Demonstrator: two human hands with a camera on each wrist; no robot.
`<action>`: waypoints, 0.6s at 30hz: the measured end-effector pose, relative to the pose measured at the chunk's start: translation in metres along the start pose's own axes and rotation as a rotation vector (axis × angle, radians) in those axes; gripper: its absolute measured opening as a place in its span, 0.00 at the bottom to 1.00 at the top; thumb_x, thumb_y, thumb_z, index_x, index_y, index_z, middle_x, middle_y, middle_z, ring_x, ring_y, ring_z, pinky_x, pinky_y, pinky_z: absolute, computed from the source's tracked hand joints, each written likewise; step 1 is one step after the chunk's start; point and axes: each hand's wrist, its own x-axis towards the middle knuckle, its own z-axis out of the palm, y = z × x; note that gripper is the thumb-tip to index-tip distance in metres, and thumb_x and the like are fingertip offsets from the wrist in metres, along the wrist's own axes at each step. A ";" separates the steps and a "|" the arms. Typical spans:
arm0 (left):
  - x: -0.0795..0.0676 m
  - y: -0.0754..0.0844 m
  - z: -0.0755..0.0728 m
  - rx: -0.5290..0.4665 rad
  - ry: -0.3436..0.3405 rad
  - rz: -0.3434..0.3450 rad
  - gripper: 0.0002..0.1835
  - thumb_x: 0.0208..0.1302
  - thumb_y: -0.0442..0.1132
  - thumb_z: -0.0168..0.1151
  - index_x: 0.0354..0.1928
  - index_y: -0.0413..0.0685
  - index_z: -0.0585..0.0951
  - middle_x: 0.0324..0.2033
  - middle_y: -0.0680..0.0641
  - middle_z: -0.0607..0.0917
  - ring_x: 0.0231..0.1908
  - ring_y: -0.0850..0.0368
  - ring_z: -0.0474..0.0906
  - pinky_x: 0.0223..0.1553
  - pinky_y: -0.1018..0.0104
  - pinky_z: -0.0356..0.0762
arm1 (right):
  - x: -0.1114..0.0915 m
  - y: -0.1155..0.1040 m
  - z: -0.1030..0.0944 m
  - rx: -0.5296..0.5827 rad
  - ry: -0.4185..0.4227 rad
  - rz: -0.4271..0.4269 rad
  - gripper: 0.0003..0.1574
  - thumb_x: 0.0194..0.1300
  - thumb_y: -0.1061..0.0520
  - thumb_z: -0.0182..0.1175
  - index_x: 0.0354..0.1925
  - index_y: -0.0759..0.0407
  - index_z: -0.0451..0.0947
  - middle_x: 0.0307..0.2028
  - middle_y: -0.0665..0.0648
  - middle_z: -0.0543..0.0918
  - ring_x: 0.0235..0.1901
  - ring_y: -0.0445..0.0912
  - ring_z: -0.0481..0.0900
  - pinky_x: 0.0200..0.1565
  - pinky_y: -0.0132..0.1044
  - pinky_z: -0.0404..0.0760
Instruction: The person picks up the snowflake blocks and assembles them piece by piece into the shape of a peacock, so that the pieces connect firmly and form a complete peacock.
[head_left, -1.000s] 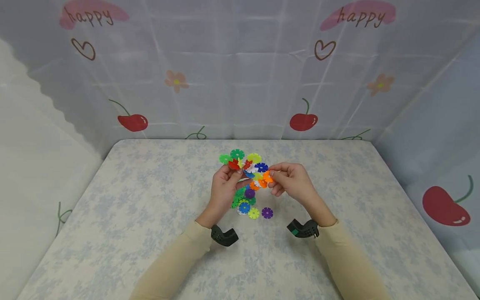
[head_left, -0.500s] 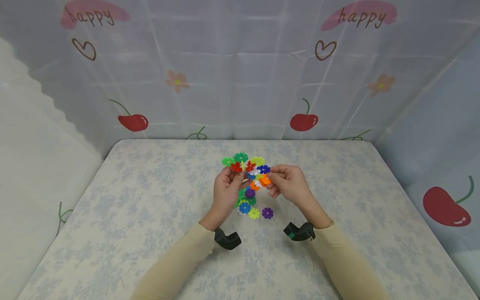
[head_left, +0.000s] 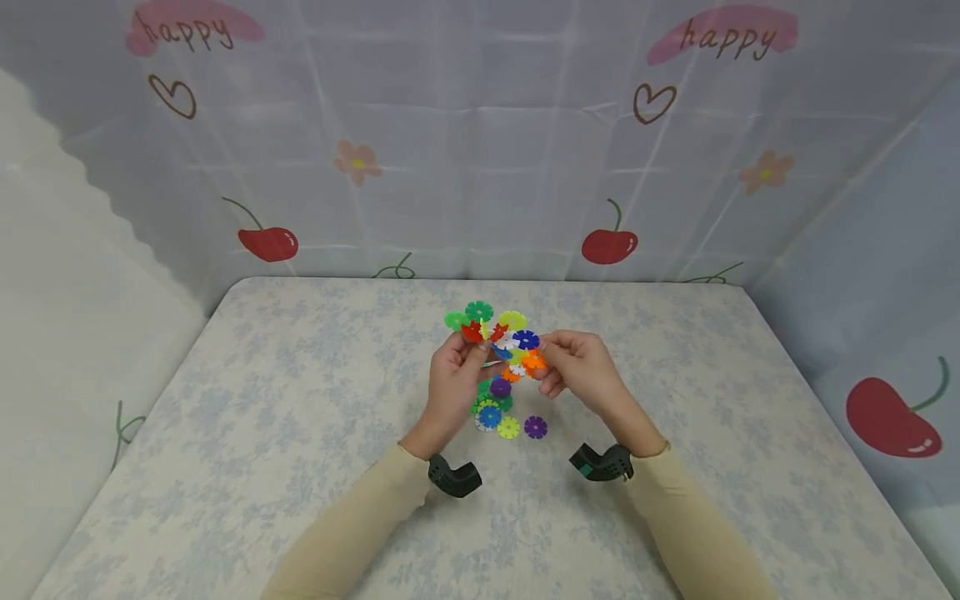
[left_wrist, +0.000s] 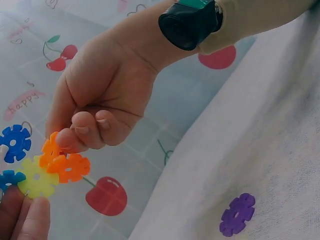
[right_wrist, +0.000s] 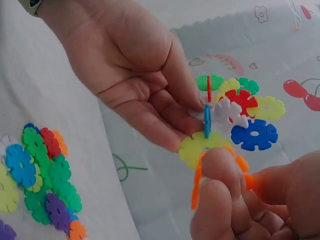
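Note:
Both hands are raised over the table, around a build of interlocking snowflake discs in red, green, yellow, white, blue and orange. My left hand point(head_left: 453, 379) holds the build from the left, thumb and fingers near its blue and red discs point(right_wrist: 241, 102). On the other side, my right hand point(head_left: 587, 368) pinches an orange disc point(left_wrist: 72, 168) at the build's lower right end. This orange piece meets a yellow-green disc point(left_wrist: 37, 181) in the left wrist view. A dark blue disc point(right_wrist: 255, 134) sticks out just above the right fingertips. The right fingers hide part of the orange pieces.
Below the hands, a pile of loose discs point(head_left: 489, 415) lies on the floral tablecloth point(head_left: 300, 400). A purple disc point(head_left: 536, 427) and a yellow-green disc point(head_left: 508, 427) lie at its near side. A printed curtain point(head_left: 480, 167) hangs behind the table.
Compared with a second ago, the left hand and the build sit slightly farther right, and the right hand slightly farther left. Both grips look the same, and the loose discs stay put.

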 end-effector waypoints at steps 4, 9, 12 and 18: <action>0.004 0.001 -0.004 -0.042 0.028 0.008 0.09 0.80 0.33 0.48 0.51 0.34 0.73 0.41 0.42 0.83 0.42 0.58 0.87 0.50 0.60 0.87 | 0.006 0.006 -0.002 -0.105 0.070 0.000 0.21 0.81 0.54 0.47 0.55 0.67 0.79 0.23 0.55 0.82 0.19 0.51 0.81 0.24 0.33 0.82; 0.007 0.002 -0.008 -0.129 0.072 -0.027 0.08 0.81 0.33 0.46 0.51 0.36 0.72 0.39 0.47 0.82 0.42 0.59 0.86 0.50 0.63 0.87 | 0.015 0.021 0.002 -0.469 -0.143 0.031 0.14 0.74 0.55 0.58 0.49 0.64 0.83 0.27 0.55 0.82 0.22 0.48 0.77 0.27 0.33 0.78; 0.008 0.002 -0.009 -0.159 0.086 -0.049 0.07 0.81 0.33 0.46 0.51 0.37 0.72 0.39 0.48 0.82 0.41 0.60 0.86 0.49 0.64 0.87 | 0.016 0.029 0.006 -0.634 -0.350 0.041 0.11 0.63 0.56 0.70 0.43 0.59 0.84 0.26 0.55 0.82 0.23 0.44 0.74 0.28 0.33 0.74; 0.009 0.003 -0.008 -0.213 0.118 -0.099 0.05 0.80 0.34 0.47 0.47 0.40 0.71 0.38 0.48 0.81 0.41 0.59 0.85 0.48 0.65 0.88 | 0.014 0.038 0.014 -0.743 -0.479 0.058 0.15 0.52 0.56 0.79 0.33 0.55 0.81 0.26 0.52 0.78 0.27 0.45 0.73 0.31 0.34 0.73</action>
